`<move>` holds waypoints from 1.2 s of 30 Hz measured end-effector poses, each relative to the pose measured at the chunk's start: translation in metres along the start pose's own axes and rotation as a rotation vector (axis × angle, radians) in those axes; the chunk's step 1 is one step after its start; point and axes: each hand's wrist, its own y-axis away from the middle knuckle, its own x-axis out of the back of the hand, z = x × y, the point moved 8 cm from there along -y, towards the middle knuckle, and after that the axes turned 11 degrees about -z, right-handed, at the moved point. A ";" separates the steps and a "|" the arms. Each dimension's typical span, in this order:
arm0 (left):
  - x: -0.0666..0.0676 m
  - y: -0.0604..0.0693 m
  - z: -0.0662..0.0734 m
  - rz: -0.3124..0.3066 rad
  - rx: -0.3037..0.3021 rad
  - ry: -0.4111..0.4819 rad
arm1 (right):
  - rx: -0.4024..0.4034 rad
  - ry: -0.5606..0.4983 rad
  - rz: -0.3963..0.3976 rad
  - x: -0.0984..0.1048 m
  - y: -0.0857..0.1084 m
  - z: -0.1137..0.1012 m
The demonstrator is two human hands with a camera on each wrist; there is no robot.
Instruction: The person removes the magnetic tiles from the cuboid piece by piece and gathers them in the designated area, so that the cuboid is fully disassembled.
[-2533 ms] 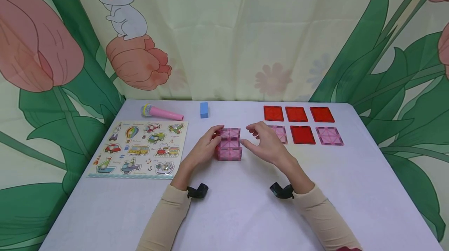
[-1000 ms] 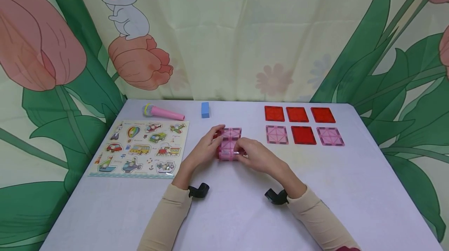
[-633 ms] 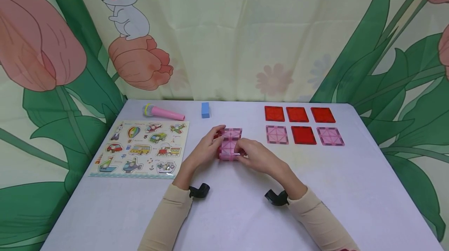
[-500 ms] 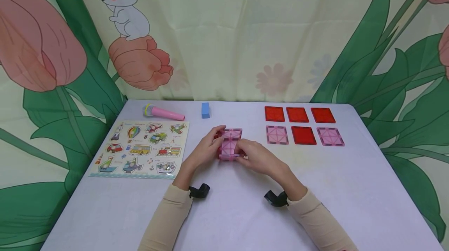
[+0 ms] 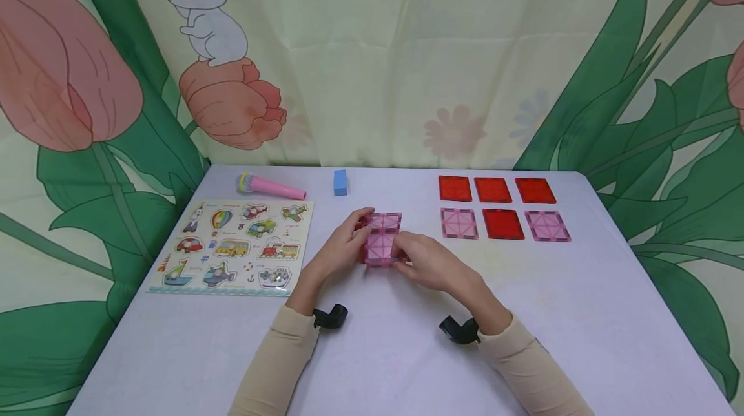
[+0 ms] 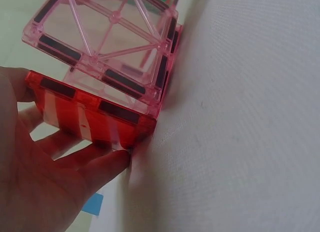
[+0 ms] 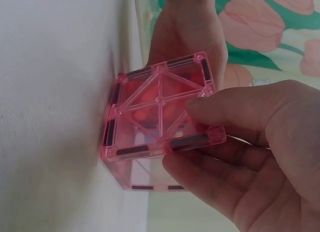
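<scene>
A small box-like shape of pink and red magnetic tiles (image 5: 382, 239) stands in the middle of the table. My left hand (image 5: 340, 245) grips its left side, where the left wrist view shows a red magnetic tile (image 6: 85, 117) upright between thumb and fingers. From the right, my right hand (image 5: 433, 261) pinches the near pink magnetic tile (image 7: 145, 109), thumb on its face and fingers at its edge. That pink tile is tilted, and its far corner meets the other pink tiles. Some inner edges are hidden by the hands.
Loose red tiles (image 5: 502, 224) and pink tiles (image 5: 459, 223) lie in two rows at back right. At left is a vehicle puzzle board (image 5: 232, 245), with a pink toy microphone (image 5: 272, 187) behind it. A blue block (image 5: 340, 182) stands near the back edge.
My right hand has come in from the right and taken hold of the near pink tile, which now leans differently against the shape. My left hand has kept its grip almost unmoved.
</scene>
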 end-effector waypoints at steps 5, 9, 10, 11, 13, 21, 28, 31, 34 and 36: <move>-0.001 -0.001 -0.001 0.002 0.000 -0.019 | 0.000 -0.006 -0.010 0.000 0.001 0.000; -0.001 -0.001 -0.001 0.000 0.003 -0.020 | 0.006 -0.032 -0.005 0.005 0.004 0.000; -0.001 -0.001 -0.001 -0.001 0.000 -0.017 | 0.007 -0.039 -0.003 0.006 0.005 0.000; -0.001 -0.001 -0.001 -0.002 -0.001 -0.014 | 0.008 -0.045 0.001 0.008 0.006 0.001; -0.001 -0.001 -0.001 -0.003 -0.001 -0.011 | 0.009 -0.053 0.008 0.012 0.008 0.002; -0.001 -0.001 -0.003 0.000 0.023 -0.013 | -0.014 -0.082 0.036 0.023 0.013 0.015; -0.001 -0.001 -0.004 -0.003 0.024 -0.007 | -0.039 -0.092 0.064 0.034 0.017 0.027; -0.001 -0.001 -0.003 -0.007 0.028 -0.003 | -0.049 -0.085 0.081 0.039 0.019 0.032; -0.001 0.000 -0.001 -0.012 0.029 -0.003 | -0.070 -0.081 0.087 0.044 0.021 0.038; -0.001 0.000 0.000 -0.014 0.027 -0.003 | -0.085 -0.084 0.088 0.046 0.023 0.042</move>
